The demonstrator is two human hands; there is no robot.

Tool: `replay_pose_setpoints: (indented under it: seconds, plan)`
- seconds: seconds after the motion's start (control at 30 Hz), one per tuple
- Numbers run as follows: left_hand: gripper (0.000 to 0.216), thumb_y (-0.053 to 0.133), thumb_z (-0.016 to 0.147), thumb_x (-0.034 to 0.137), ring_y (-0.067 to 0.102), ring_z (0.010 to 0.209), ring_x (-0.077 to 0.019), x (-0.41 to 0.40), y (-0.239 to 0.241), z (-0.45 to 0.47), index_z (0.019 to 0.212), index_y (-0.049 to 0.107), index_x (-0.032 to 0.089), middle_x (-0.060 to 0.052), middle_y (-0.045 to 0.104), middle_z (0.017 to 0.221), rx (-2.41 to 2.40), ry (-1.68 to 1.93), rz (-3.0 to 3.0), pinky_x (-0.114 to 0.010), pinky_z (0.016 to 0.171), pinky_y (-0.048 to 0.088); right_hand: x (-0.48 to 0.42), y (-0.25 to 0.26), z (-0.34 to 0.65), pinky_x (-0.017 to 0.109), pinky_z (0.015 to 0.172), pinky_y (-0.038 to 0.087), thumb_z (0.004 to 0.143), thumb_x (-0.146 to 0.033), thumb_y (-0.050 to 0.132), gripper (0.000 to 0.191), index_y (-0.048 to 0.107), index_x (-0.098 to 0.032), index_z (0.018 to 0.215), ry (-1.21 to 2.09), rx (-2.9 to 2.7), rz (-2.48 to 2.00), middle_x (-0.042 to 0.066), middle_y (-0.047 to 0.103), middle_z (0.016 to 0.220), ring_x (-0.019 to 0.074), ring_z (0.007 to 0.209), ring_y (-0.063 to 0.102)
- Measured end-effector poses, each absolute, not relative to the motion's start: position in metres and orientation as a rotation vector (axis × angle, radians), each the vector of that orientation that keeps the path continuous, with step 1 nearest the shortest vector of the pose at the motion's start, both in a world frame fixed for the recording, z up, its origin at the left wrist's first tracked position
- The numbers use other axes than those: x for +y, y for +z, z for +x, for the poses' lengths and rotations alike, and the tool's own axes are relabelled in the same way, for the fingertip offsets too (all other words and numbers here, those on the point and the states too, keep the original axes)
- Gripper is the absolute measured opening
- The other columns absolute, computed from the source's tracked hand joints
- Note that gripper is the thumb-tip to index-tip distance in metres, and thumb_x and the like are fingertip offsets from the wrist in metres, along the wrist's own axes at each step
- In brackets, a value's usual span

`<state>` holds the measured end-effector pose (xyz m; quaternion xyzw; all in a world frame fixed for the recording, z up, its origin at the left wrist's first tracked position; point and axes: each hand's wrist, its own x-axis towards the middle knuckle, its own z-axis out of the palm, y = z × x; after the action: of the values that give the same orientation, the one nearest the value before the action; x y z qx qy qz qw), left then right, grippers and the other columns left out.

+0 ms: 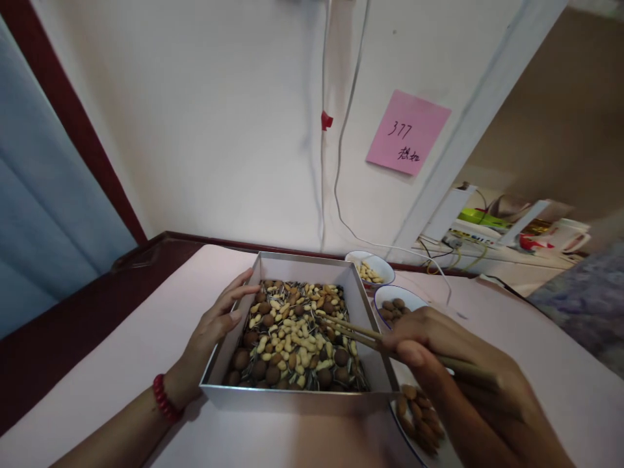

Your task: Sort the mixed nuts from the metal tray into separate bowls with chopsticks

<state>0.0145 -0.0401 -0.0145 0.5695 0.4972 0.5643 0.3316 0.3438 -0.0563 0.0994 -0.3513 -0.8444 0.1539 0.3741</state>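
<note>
A square white box (302,266) sits on the pink table, filled with a mix of peanuts, brown nuts and striped seeds (292,338). My left hand (217,322) rests on the box's left wall, fingers curled over its rim. My right hand (439,348) grips a pair of wooden chopsticks (351,330), whose tips reach into the mix near the box's right side. A red bead bracelet (163,398) circles my left wrist.
Three small white bowls stand right of the box: one with peanuts (371,268), one with brown nuts (397,304), one with almonds (419,422) near my right wrist. A pink note (407,132) and cables hang on the wall. Clutter lies at the far right.
</note>
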Motion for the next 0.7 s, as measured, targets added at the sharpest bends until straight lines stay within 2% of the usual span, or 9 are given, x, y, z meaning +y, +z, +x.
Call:
replay_pose_setpoints:
  seconds: [0.17,0.43,0.6,0.7]
  plan:
    - [0.038,0.063,0.087,0.047,0.023,0.154,-0.0347,-0.042,-0.013,0.016,0.120,0.074,0.030,0.002,0.037,0.165,1.307,1.462,1.488,-0.051,0.125,0.014,-0.048,0.086,0.329,0.023,0.065,0.045,0.107,-0.029,0.041,0.029,0.056,-0.022,0.083,0.551,-2.181,-0.874,-0.002,0.059,0.079,0.0102,0.071,0.059]
    - [0.038,0.061,0.089,0.045,0.026,0.153,-0.0325,-0.041,-0.015,0.014,0.122,0.072,0.032,0.003,0.037,0.165,1.318,1.455,1.517,-0.048,0.126,0.012,-0.043,0.074,0.323,0.023,0.063,0.042,0.105,-0.022,0.043,0.030,0.050,-0.019,0.076,0.471,-2.158,-0.812,-0.003,0.054,0.073,0.0090,0.068,0.053]
    - [0.038,0.060,0.089,0.046,0.023,0.154,-0.0334,-0.042,-0.015,0.015,0.122,0.072,0.031,0.003,0.036,0.165,1.325,1.444,1.508,-0.050,0.125,0.017,-0.053,0.087,0.330,0.024,0.065,0.046,0.105,-0.024,0.044,0.026,0.054,-0.021,0.081,0.468,-2.117,-0.853,-0.001,0.059,0.077,0.0111,0.070,0.059]
    - [0.038,0.061,0.089,0.047,0.023,0.154,-0.0339,-0.040,-0.018,0.012,0.122,0.072,0.032,0.003,0.036,0.165,1.305,1.455,1.520,-0.051,0.124,0.020,-0.056,0.093,0.351,0.023,0.064,0.049,0.104,-0.026,0.048,0.020,0.062,-0.025,0.090,0.310,-2.043,-0.898,0.000,0.064,0.084,0.0137,0.076,0.063]
